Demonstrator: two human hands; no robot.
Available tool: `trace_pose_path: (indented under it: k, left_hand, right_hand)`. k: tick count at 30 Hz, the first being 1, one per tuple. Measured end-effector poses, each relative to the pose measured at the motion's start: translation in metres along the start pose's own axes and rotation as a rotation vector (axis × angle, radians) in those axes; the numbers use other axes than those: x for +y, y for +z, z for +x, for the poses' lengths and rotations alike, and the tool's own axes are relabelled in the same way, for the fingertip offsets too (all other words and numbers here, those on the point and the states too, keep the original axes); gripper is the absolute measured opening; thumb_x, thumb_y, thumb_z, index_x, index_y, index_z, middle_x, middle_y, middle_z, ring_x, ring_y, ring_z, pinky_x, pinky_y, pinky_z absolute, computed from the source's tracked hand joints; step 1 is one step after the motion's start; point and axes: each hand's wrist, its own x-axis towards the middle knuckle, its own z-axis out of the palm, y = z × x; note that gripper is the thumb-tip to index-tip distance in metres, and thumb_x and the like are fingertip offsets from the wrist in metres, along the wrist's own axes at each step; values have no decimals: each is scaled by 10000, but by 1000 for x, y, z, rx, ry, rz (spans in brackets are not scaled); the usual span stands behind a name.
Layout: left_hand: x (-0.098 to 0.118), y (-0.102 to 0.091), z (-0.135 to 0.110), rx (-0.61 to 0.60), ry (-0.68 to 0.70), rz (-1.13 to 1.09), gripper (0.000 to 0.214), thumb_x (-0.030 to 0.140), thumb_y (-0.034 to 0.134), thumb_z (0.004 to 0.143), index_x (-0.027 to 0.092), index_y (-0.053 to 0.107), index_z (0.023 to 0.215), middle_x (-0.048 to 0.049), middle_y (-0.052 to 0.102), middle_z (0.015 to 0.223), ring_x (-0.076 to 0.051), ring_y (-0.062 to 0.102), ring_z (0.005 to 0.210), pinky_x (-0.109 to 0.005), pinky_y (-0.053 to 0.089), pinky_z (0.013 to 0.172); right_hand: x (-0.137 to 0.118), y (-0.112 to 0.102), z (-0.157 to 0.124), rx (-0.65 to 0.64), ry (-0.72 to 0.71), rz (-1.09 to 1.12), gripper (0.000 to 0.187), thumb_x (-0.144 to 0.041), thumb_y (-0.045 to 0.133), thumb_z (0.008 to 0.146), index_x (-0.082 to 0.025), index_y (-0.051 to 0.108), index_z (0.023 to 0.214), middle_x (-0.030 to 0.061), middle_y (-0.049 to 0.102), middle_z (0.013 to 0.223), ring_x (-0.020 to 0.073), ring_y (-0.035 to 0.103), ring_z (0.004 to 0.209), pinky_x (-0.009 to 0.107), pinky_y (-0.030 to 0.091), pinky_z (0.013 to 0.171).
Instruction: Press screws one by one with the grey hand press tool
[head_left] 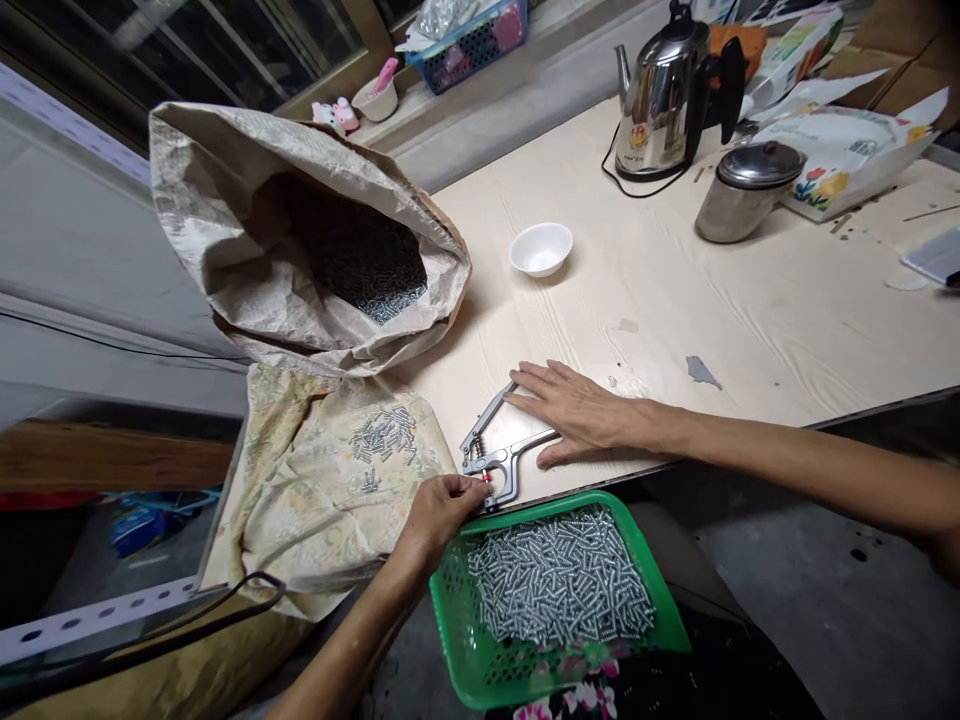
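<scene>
Grey snap-fastener pliers point(510, 460) with a spring lie on the table near its front edge, handles spread apart. My right hand point(574, 405) lies across both handles, fingers over the upper one and thumb by the lower. At the jaws, my left hand point(450, 500) has its thumb and forefinger pinched together. A small red part shows beside those fingertips; what they hold is hidden. Just below is a green plastic basket point(444, 630) with many small threaded metal pieces point(562, 570). More small metal pieces point(386, 435) lie on the patterned cloth point(300, 510) to the left.
A large open woven sack point(217, 200) with metal pieces inside stands behind the cloth. A white bowl point(541, 250) sits mid-table. Farther right are a steel kettle point(660, 100), a lidded metal canister point(742, 195) and a flowered packet point(840, 150). A blue basket point(472, 50) rests on the ledge.
</scene>
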Motion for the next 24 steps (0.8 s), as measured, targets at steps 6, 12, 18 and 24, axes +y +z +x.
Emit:
trace_pose_path:
  k: [6,12,18,24]
  left_hand:
    - [1,2,-3,43,6,-20,494,605,728,479,130,636,580,59,433,423,-47,281,389,-197,187,405]
    - [3,3,-3,49,-9,-17,528,630,718,444,129,648,596,58,428,421,-50,276,397,-204,177,415]
    - [-9,-2,0,46,40,92,551,687,656,517,140,632,580,53,406,423,-75,316,422,-219,221,443]
    - [-7,4,-5,414,579,481,369,492,541,832,153,681,865,-82,628,860,-200,567,788,-313,459,697]
  right_hand:
    - [18,-4,15,-47,-24,7,894,-607,754,669,-97,412,1319,201,434,1337,373,342,1233,526,325,985]
    - [18,-11,26,-83,-36,-16,857,-679,724,640,-65,492,1191,168,499,1153,303,423,1035,423,369,885]
    - [14,-9,24,-79,-33,-27,702,-615,755,663,-115,534,1105,121,494,1068,264,395,938,383,357,815]
    - [3,-9,19,-87,-2,4,569,-513,763,724,-116,546,1068,106,491,1016,238,392,889,353,366,769]
